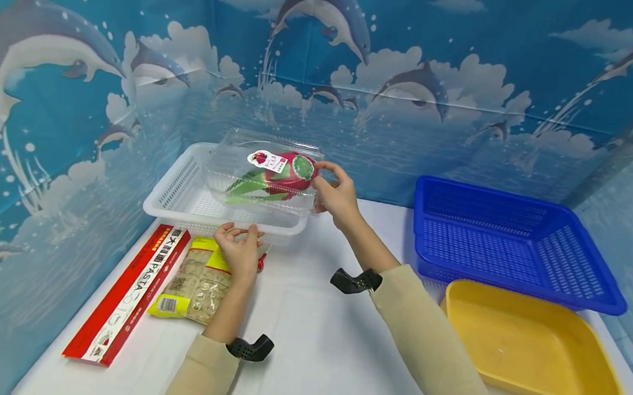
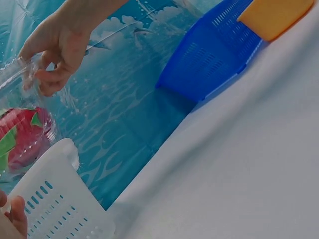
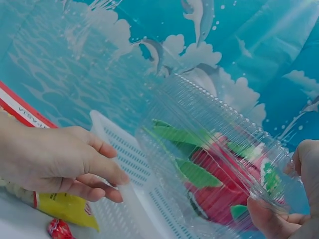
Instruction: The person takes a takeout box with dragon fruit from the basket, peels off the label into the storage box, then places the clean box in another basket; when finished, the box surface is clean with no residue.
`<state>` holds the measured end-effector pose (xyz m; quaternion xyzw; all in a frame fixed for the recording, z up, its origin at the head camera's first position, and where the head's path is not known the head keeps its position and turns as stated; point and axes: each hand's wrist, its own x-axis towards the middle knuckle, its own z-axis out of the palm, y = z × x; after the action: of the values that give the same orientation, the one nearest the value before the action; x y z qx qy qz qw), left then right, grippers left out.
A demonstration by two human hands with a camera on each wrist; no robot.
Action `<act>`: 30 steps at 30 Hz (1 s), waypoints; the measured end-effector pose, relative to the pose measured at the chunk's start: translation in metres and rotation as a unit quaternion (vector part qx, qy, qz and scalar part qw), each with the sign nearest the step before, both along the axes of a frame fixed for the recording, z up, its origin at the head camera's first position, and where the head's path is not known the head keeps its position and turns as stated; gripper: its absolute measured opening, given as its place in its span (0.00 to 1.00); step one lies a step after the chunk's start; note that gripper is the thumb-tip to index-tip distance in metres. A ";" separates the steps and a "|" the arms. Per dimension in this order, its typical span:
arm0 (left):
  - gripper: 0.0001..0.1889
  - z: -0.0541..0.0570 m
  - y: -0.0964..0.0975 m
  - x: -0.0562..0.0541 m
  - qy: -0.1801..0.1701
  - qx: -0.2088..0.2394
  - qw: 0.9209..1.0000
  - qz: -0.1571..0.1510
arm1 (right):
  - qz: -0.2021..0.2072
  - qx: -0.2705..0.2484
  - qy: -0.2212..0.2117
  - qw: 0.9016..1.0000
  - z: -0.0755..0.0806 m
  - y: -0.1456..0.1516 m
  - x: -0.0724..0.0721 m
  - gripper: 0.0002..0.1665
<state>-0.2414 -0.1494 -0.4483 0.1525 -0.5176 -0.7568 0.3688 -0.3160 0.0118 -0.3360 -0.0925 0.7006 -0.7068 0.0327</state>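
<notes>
A clear plastic box (image 1: 230, 153) with a red and green dragon fruit (image 1: 289, 186) inside hangs tilted over the white perforated basket (image 1: 162, 207). A label with a fruit picture is on its lid. My right hand (image 1: 339, 196) pinches the box's right end between thumb and fingers; the left wrist view shows this hand (image 2: 62, 50) from the side. At the basket's front rim is my left hand (image 1: 239, 253), its thumb on the rim and other fingertips below. In the right wrist view, the left hand's (image 3: 60, 162) fingertips touch that rim.
A red pasta box (image 1: 130, 291) and a yellow, see-through food bag (image 1: 195, 281) lie before the white basket. Something small and red (image 1: 262, 261) is beside the bag. On the right stand a blue basket (image 1: 472, 272) and a yellow tub (image 1: 536, 388). A dolphin-print curtain (image 1: 300, 115) hangs behind.
</notes>
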 end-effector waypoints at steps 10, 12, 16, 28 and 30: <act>0.21 0.004 0.000 0.003 -0.006 -0.001 1.000 -0.005 | -0.011 0.003 0.020 1.000 0.005 0.030 0.009 0.22; 0.21 0.005 0.000 0.002 -0.009 0.000 1.000 -0.004 | -0.014 0.004 0.022 1.000 0.006 0.036 0.011 0.23; 0.21 0.005 0.000 0.002 -0.010 0.004 1.000 -0.002 | -0.021 0.004 0.023 1.000 0.009 0.051 0.015 0.24; 0.22 0.009 0.001 0.002 -0.011 0.014 1.000 0.005 | -0.060 0.018 0.003 0.998 0.014 0.085 0.032 0.25; 0.22 0.008 0.001 0.002 -0.007 0.016 1.000 0.004 | -0.065 0.023 -0.003 0.998 0.014 0.090 0.035 0.25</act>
<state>-0.2390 -0.1485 -0.4403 0.1657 -0.5077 -0.7625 0.3653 -0.2809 0.1021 -0.3222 -0.0437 0.7209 -0.6916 -0.0089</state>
